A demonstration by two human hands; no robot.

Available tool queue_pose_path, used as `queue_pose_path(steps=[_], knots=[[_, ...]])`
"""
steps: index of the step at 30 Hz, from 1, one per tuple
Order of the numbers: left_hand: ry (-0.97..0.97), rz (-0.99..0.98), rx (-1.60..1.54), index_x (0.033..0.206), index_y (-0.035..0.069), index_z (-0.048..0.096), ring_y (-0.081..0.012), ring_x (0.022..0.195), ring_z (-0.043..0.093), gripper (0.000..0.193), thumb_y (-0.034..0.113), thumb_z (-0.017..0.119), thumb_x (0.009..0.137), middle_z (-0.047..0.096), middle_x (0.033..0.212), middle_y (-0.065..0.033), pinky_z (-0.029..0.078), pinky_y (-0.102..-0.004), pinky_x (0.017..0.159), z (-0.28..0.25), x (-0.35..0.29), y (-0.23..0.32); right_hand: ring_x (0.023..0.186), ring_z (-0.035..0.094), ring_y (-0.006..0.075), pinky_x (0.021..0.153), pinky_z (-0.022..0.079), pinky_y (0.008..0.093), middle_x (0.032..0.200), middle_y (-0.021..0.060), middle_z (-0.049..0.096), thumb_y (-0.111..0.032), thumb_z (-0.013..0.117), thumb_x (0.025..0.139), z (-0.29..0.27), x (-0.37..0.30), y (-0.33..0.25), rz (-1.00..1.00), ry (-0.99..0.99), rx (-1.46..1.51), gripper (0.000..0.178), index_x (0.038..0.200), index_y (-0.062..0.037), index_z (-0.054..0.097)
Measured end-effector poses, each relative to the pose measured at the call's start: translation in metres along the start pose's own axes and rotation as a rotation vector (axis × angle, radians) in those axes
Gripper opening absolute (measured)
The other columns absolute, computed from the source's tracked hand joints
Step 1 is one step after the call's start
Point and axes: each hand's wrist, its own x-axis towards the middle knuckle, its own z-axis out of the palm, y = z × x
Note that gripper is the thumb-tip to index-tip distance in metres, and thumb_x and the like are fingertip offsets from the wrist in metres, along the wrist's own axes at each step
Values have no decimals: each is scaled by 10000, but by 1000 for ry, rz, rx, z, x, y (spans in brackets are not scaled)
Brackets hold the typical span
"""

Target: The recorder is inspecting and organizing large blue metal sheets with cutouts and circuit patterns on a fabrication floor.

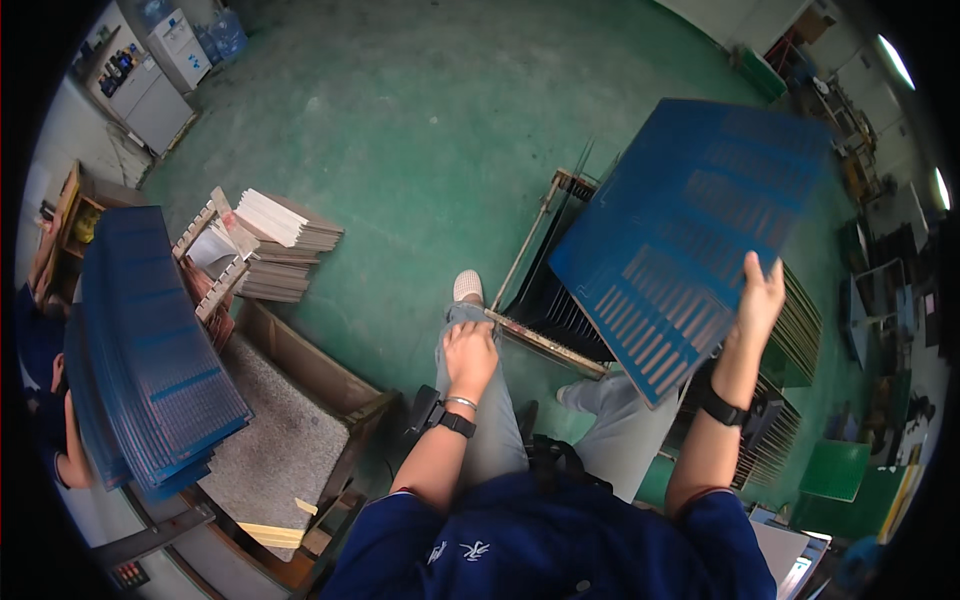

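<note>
Seated, it appears, at the near side of a wooden-edged rack (550, 343), we rest our left hand (470, 358) on our left leg (492, 430), just left of it, fingers loosely bent and gripping nothing that shows. Near the rack's right side, our right hand (760, 305) pinches the edge of a blue panel (690, 215), thumb and fingers close together, some hidden from us. The edge hold probably spares the striped face. The panel slants above the rack; whether they touch, we cannot tell. Inside, dark sheets (575, 325) stand in a row, likely spaced so faces do not rub. Left of the rack lies a speckled slab (280, 420); farther left, blue panels (170, 350) overlap in steps, perhaps for easy lifting, with a co-worker's arm (75, 463) beside them. Beyond the rack, far left, we see a water dispenser (180, 50).
</note>
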Motion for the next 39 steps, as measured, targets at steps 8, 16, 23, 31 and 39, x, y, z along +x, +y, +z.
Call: queue_pose_path(steps=[8, 16, 23, 31, 39], knots=[[-23, -73, 30, 866, 126, 672, -230, 917, 547, 167, 133, 544, 759, 635, 878, -45, 383, -381, 865, -8, 6, -6, 753, 551, 112, 699, 457, 225, 966, 88, 615, 56, 517, 834, 119, -29, 90, -20, -79, -148, 418, 1248, 47, 457], [-48, -102, 47, 864, 141, 661, -251, 920, 555, 151, 130, 554, 759, 639, 889, -45, 396, -380, 854, -11, 7, -14, 989, 593, 195, 853, 434, 259, 1106, 179, 600, 100, 448, 827, 153, -38, 125, 170, -235, -198, 454, 1277, 47, 419], [-54, -105, 59, 852, 130, 664, -245, 919, 552, 148, 128, 557, 750, 633, 870, -45, 393, -378, 865, -10, 7, -12, 887, 564, 112, 769, 408, 205, 1083, 66, 598, 125, 404, 820, 159, -18, 138, 215, -174, -17, 508, 1303, -29, 433], [-51, -114, 98, 857, 138, 661, -248, 910, 554, 145, 129, 555, 758, 633, 875, -39, 404, -382, 842, -10, 6, -13, 1015, 564, 162, 845, 403, 232, 1153, 105, 585, 141, 396, 768, 173, 8, 164, 283, -230, -44, 550, 1289, -26, 453], [-93, -125, 109, 836, 148, 658, -238, 923, 542, 143, 142, 564, 728, 626, 879, -38, 401, -376, 836, -15, 11, -9, 1030, 561, 359, 855, 441, 381, 1104, 222, 582, -1, 475, 755, 206, -11, 245, 62, -230, -455, 533, 1280, -90, 452]])
